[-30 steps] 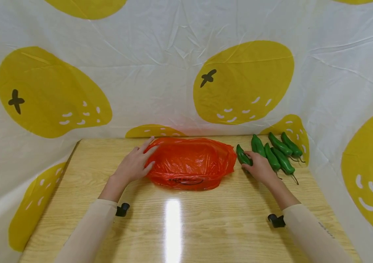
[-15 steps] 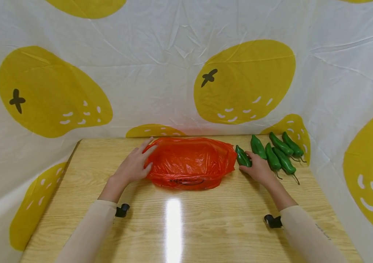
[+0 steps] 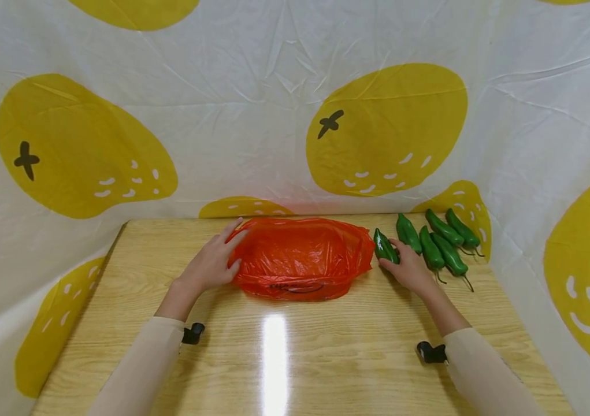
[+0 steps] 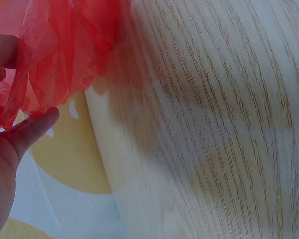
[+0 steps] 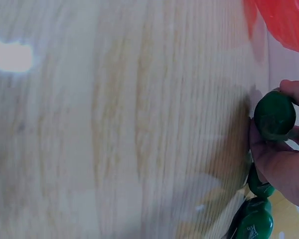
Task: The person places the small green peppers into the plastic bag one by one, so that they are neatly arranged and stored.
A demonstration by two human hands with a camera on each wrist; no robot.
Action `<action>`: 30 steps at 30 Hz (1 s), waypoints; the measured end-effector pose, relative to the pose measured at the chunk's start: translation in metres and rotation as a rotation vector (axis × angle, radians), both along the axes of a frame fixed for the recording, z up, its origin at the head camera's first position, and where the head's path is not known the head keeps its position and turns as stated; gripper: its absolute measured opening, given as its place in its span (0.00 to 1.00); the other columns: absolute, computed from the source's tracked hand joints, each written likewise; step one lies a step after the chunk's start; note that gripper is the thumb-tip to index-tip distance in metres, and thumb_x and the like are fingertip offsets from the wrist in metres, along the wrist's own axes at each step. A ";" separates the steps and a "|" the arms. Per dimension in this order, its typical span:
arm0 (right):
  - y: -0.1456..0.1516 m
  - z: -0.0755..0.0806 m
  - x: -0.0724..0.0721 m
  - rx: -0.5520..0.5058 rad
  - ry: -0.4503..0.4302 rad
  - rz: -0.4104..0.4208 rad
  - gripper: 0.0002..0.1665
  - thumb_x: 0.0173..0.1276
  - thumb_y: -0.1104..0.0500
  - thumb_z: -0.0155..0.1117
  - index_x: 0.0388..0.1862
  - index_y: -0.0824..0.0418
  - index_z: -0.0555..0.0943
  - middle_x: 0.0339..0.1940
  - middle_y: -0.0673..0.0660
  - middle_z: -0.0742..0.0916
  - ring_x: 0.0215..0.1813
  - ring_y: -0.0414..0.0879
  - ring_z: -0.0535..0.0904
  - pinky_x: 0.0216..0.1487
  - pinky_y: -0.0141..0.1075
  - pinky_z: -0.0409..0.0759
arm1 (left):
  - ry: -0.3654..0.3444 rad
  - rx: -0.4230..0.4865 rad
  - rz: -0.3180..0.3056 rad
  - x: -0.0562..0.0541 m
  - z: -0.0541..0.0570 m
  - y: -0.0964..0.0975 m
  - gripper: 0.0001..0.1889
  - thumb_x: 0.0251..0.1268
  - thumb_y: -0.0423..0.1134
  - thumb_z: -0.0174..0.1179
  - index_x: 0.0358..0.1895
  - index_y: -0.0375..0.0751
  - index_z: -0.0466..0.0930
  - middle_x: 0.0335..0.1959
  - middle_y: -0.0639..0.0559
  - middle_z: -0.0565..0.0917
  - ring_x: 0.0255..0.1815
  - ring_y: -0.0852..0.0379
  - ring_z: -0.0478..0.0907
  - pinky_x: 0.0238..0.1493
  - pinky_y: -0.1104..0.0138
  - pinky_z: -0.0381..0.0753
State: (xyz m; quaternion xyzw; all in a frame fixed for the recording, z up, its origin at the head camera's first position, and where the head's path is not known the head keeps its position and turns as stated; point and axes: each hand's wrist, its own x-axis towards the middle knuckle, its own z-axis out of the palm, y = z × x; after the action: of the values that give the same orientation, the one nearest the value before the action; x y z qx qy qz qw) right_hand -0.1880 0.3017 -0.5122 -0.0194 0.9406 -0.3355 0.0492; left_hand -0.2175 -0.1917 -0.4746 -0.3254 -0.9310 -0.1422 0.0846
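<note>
A crinkled red plastic bag [image 3: 295, 254] with dark lettering lies on the wooden table, its mouth spread. My left hand [image 3: 211, 260] is at its left end, fingers apart, touching the rim; in the left wrist view the thumb [image 4: 37, 127] lies along the bunched plastic [image 4: 60, 55]. To the right of the bag, my right hand [image 3: 409, 266] grips a green chili pepper [image 3: 385, 245] close to the bag's right edge. Fingers and thumb are around the pepper [image 5: 275, 115] in the right wrist view. Whether the bag holds anything cannot be seen.
Several more green peppers [image 3: 442, 245] lie in a loose group to the right of my right hand, stems toward me. A white cloth with yellow lemon prints [image 3: 385, 130] hangs behind and beside the table [image 3: 326, 352].
Since a second ago my right hand has shifted slightly to the left, and its pepper has turned a little. My left hand and the bag look nearly the same.
</note>
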 end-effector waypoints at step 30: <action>0.010 0.065 0.018 -0.116 -0.059 0.000 0.48 0.78 0.55 0.60 0.84 0.67 0.46 0.73 0.78 0.65 0.63 0.71 0.69 0.53 0.58 0.77 | 0.027 -0.002 -0.028 -0.001 -0.002 0.000 0.41 0.63 0.36 0.62 0.81 0.44 0.60 0.84 0.41 0.54 0.61 0.34 0.78 0.64 0.44 0.77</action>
State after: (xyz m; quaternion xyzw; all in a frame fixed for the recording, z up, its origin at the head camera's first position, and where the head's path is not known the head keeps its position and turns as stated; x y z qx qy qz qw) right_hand -0.1700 0.3120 -0.4471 -0.0124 0.9176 -0.3899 0.0758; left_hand -0.2181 -0.1920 -0.4770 -0.3403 -0.9253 -0.1381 0.0946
